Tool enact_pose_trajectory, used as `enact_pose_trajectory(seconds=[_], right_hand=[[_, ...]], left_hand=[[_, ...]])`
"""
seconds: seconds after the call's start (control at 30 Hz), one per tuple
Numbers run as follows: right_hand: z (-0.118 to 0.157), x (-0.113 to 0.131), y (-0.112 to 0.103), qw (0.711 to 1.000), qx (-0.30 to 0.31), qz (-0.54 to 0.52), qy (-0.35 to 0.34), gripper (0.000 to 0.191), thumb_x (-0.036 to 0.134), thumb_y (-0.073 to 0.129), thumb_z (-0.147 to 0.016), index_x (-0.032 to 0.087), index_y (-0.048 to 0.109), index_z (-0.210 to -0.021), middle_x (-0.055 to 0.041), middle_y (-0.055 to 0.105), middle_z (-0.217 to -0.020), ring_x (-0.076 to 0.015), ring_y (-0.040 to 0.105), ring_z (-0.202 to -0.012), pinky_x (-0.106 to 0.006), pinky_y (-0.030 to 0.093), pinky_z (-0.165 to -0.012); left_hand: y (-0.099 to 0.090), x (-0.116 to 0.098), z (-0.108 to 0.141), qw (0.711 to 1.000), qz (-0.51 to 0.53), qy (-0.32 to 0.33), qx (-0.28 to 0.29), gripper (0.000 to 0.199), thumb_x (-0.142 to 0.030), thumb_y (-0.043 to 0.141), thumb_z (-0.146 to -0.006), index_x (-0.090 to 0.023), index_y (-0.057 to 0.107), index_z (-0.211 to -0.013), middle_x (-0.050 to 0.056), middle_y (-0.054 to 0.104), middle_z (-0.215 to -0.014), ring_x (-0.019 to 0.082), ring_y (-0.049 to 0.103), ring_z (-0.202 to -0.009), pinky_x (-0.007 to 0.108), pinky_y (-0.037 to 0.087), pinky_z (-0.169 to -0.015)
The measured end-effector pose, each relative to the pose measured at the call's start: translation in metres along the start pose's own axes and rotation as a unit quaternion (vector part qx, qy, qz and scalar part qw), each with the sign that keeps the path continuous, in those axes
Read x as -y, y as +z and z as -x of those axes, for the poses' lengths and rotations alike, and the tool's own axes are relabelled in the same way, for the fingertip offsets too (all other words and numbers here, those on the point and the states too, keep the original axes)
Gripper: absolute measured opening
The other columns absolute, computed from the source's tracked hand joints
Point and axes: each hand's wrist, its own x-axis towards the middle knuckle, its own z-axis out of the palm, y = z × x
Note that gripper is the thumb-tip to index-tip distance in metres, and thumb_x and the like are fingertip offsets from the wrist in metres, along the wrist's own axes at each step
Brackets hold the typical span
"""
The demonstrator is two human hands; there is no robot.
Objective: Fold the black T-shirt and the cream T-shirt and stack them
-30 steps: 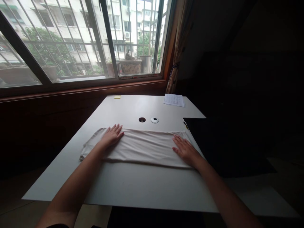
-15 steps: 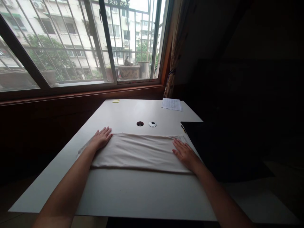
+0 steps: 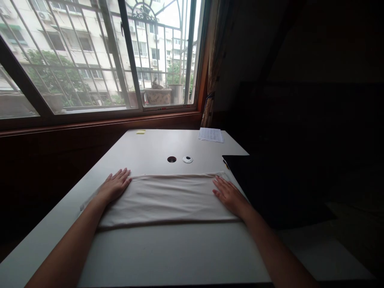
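A pale, off-white piece of cloth, folded into a long band, lies across the white table with creases running along its length. My left hand rests flat on its left end, fingers stretched toward the far side. On the right end lies my right hand, palm down with the fingers spread a little. Neither hand grips the fabric. Part of the cloth's left end shows beyond my left wrist; my right hand and forearm cover part of the other end.
Beyond the cloth are a round hole in the tabletop and a white round cap. Papers and a yellow sticky note lie at the far edge. A black item covers the table's right side. A barred window stands behind.
The view has shifted slightly, so the table sits lower and further left. My left hand has moved left and nearer to me relative to the cloth's far edge; both hands stay flat on the cloth.
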Motion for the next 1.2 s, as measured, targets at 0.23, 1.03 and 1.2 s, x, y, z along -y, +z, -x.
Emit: enact_pose_trajectory(seconds=[0.23,1.03,1.2], right_hand=[[-0.002,-0.001,0.003,0.997,-0.001,0.010,0.080,0.063,0.054,0.025,-0.105,0.020,0.040,-0.156,-0.0074,0.024,-0.167,-0.0253,0.024,-0.154,-0.050,0.030,-0.122],[-0.085,0.082,0.006,0.992,0.113,-0.038,0.029,0.082,0.067,0.017,-0.101,0.014,0.019,-0.163,-0.0055,0.007,-0.170,-0.0220,0.006,-0.157,-0.043,0.005,-0.127],[-0.077,0.022,0.002,0.987,0.100,-0.011,0.122,0.080,0.063,0.017,-0.102,0.010,0.020,-0.162,-0.0089,0.010,-0.170,-0.0223,0.007,-0.157,-0.043,0.005,-0.127]], left_hand=[[-0.002,-0.002,-0.001,1.000,-0.009,-0.005,0.011,0.064,-0.053,0.015,-0.105,-0.023,0.028,-0.160,0.004,0.019,-0.167,0.026,0.016,-0.155,0.054,0.017,-0.123],[-0.004,-0.003,-0.002,1.000,-0.014,-0.008,0.018,0.066,-0.056,0.014,-0.104,-0.025,0.026,-0.161,0.003,0.017,-0.168,0.026,0.016,-0.155,0.052,0.019,-0.122],[-0.005,-0.004,-0.002,0.999,-0.014,-0.012,0.030,0.066,-0.056,0.013,-0.104,-0.024,0.023,-0.161,0.002,0.015,-0.168,0.025,0.014,-0.155,0.052,0.018,-0.123]])
